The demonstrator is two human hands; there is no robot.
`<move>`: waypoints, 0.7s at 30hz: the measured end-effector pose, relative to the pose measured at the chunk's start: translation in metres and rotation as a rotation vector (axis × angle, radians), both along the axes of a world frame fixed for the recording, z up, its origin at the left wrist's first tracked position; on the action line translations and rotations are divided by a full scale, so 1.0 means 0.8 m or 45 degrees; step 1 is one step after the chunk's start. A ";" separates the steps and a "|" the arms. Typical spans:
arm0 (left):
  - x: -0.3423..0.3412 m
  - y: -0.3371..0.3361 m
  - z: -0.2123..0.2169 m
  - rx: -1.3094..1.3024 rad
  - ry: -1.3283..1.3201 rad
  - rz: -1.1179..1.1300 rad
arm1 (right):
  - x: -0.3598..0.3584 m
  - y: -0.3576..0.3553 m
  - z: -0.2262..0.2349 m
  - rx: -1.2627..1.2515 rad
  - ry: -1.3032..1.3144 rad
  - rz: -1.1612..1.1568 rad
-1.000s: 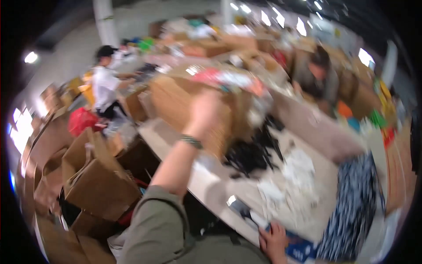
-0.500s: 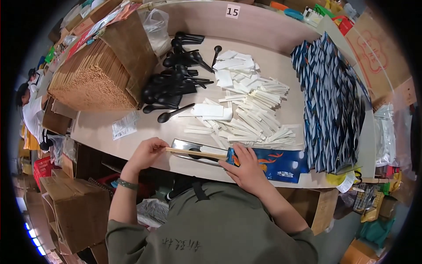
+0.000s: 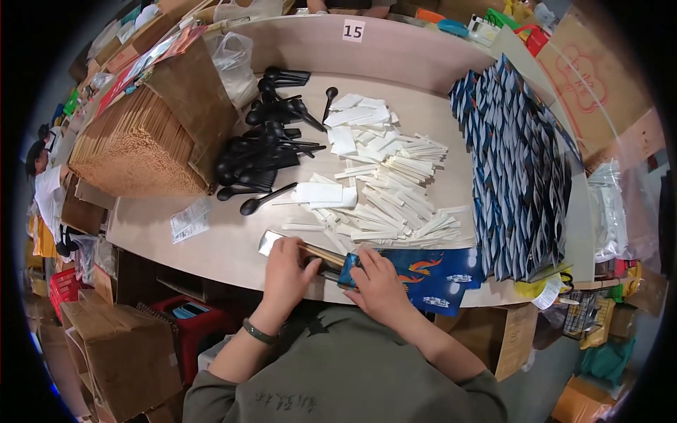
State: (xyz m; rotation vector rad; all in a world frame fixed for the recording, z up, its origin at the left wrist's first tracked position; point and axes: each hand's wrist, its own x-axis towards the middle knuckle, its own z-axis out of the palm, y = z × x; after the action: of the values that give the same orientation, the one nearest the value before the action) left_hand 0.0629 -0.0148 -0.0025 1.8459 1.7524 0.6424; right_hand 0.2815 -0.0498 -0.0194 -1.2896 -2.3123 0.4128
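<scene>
My left hand (image 3: 288, 273) bends over a shiny silver strip or tray (image 3: 269, 241), fingers closed around the pale wooden chopsticks (image 3: 323, 255) that lie along it. The chopsticks' right ends reach the mouth of a dark blue packet (image 3: 423, 264) printed with an orange flame-like pattern. At that mouth, my right hand (image 3: 381, 285) grips the packet, its fingers on top and thumb at the near side. A second blue packet edge shows beneath. Whatever lies under my left palm is mostly hidden.
Black plastic spoons (image 3: 261, 151) lie heaped left of several white paper-wrapped strips (image 3: 405, 190) and folded napkins (image 3: 347, 141). A carton of chopsticks (image 3: 134, 155) stands at left. Filled blue packets (image 3: 518, 176) stand in rows at right. A low partition (image 3: 409, 53) borders the table's back.
My left hand has moved right along the chopsticks, from their left ends to close beside my right hand. More of the chopsticks are covered. The view has shifted slightly.
</scene>
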 end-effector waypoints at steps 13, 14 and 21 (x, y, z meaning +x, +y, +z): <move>-0.045 -0.011 0.011 0.445 0.412 -0.696 | -0.012 -0.008 0.068 0.164 -0.148 0.230; -0.048 -0.010 0.001 0.314 0.423 -0.703 | -0.010 -0.001 0.090 0.173 -0.234 0.322; -0.047 -0.003 0.025 -0.556 -0.654 -0.108 | 0.199 0.123 0.261 0.422 -0.303 -0.360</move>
State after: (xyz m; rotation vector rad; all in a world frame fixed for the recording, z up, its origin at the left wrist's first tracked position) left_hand 0.0253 -0.0170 0.0178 1.3053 1.3356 0.5788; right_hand 0.4409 0.0483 0.1892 -1.5253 -2.2128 -0.2200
